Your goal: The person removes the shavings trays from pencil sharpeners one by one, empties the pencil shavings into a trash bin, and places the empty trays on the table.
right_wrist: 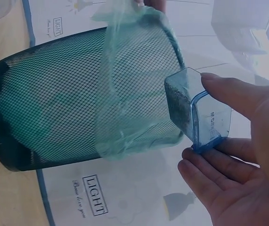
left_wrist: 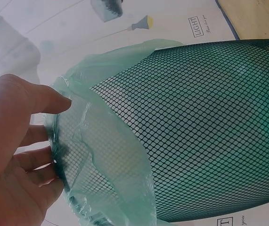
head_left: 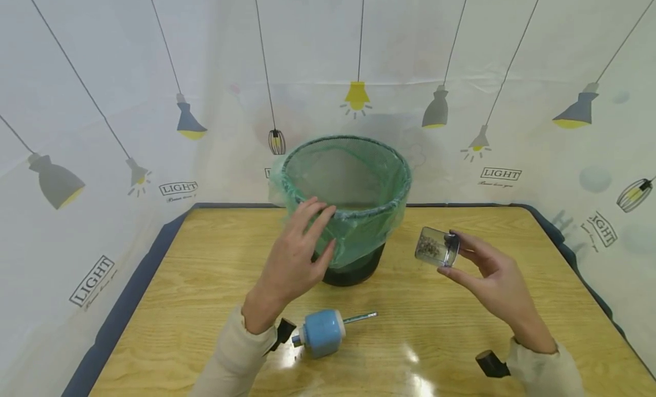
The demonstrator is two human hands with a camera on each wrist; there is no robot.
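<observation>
A mesh trash bin [head_left: 353, 274] stands on the table, with a green plastic bag [head_left: 359, 237] folded over its rim. My left hand [head_left: 294, 252] holds the near left of that rim, fingers over the edge and thumb on the bag outside. Right of the bin, my right hand [head_left: 494, 274] grips a clear bluish plastic drawer [head_left: 437, 248] between thumb and fingers. Dark pencil shavings [right_wrist: 179, 108] lie inside the drawer, which is tilted on its side. Below the left wrist is a blue pencil sharpener [head_left: 324, 332] with a pencil [head_left: 360, 317] sticking out.
The wooden table [head_left: 215, 254] ends at a dark edge along the back and sides. A white sheet printed with lamps [head_left: 318, 55] hangs right behind it. Small dark crumbs lie near the sharpener. Dark wrist cameras [head_left: 493, 364] sit on both cuffs.
</observation>
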